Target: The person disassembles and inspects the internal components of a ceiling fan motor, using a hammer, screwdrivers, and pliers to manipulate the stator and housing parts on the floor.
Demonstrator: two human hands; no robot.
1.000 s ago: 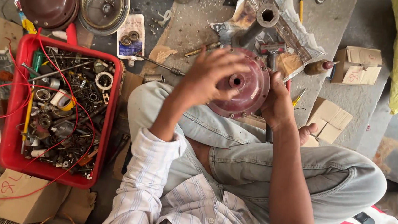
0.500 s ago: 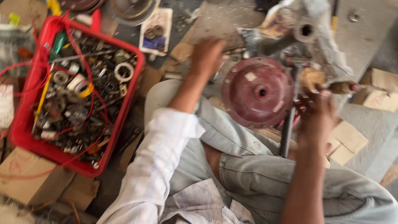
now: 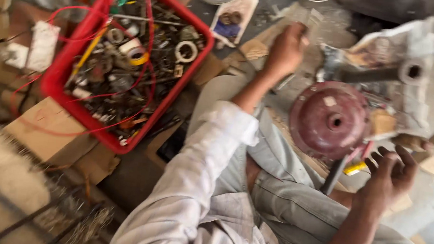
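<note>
A round maroon metal cover (image 3: 330, 119) with a centre hole lies on the floor in front of my knees. My right hand (image 3: 391, 174) hovers just right of it, fingers spread, holding nothing. My left hand (image 3: 286, 50) reaches forward in a white sleeve, knuckles up, fingers curled down onto the floor beside a scrap of cardboard (image 3: 253, 49). What lies under those fingers is hidden. A dark tool (image 3: 333, 175) with a yellow part lies between the cover and my right hand.
A red plastic crate (image 3: 62, 69) full of metal parts, rings and red wire stands at the left. A grey pipe fitting (image 3: 383, 74) rests on crumpled paper behind the cover. Cardboard boxes (image 3: 49, 128) lie at the left and right.
Both hands let go of the maroon cover, which now lies on the floor. My left hand moved forward to the floor; my right hand drew back and opened. The view swung left.
</note>
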